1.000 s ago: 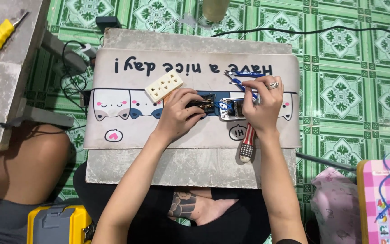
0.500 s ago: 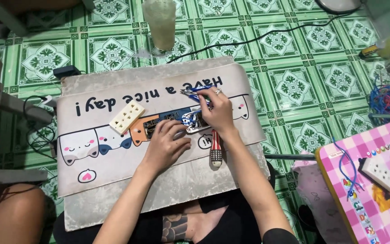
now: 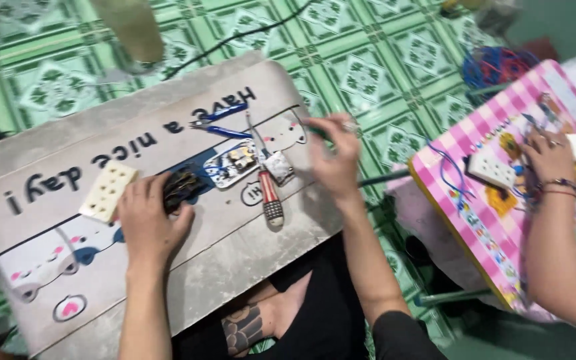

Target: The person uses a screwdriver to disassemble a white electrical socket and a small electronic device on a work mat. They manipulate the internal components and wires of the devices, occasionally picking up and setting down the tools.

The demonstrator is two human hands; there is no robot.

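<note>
A small dark part [image 3: 183, 189] of a socket strip is held down on the grey board [image 3: 235, 267] by the left hand [image 3: 149, 223], with the fingers curled over it. A thin green thing [image 3: 316, 131], maybe a wire or a slim tool, is pinched in the right hand [image 3: 333, 160] near the board's far edge; which one it is cannot be told through the blur. It seems a socket strip is being taken apart or wired up, and the green thing may next need to be brought carefully to the open blue socket base [image 3: 231, 163], which lies between the hands.

A red-handled screwdriver [image 3: 268, 193] lies just beside the base, and blue-handled pliers [image 3: 225, 123] lie past it. A cream socket cover [image 3: 108, 191] lies by the left hand. A pale mat with cartoon cats [image 3: 41, 257] and dark upside-down letters is spread on the board. At the right, a pink checked board [image 3: 475, 227] is being worked on by another person's hand [image 3: 549, 157]
</note>
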